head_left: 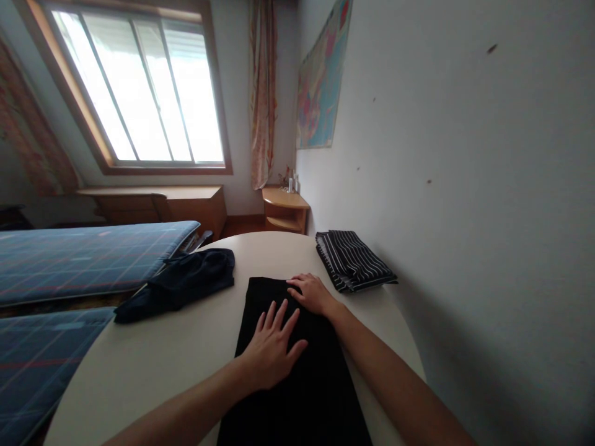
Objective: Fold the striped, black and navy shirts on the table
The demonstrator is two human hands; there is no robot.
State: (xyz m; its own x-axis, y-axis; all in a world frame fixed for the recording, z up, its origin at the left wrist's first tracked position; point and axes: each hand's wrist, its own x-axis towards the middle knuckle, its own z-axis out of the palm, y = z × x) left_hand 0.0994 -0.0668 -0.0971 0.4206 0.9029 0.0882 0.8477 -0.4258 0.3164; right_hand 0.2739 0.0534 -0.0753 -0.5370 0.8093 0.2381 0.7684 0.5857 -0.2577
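Observation:
A long black garment [297, 396] lies flat on a round white table [176, 347], narrower at its far end and running off the bottom of the view. My left hand [272, 347] rests on its middle with the fingers spread. Near the garment's far right corner, my right hand [312, 293] lies palm down, its fingers stretched over the cloth. Neither hand grips anything. Beyond my right hand sits a folded black cloth with white stripes [356, 260]. To the left, a crumpled dark navy garment [186, 279] lies across the table's edge.
Plaid blue mattresses [93, 254] stand along the left of the table. A white wall [488, 248] runs close on the right, with a map [320, 87] on it. Behind are a small wooden corner shelf [283, 198], a low wooden cabinet [195, 198] and a window [144, 93].

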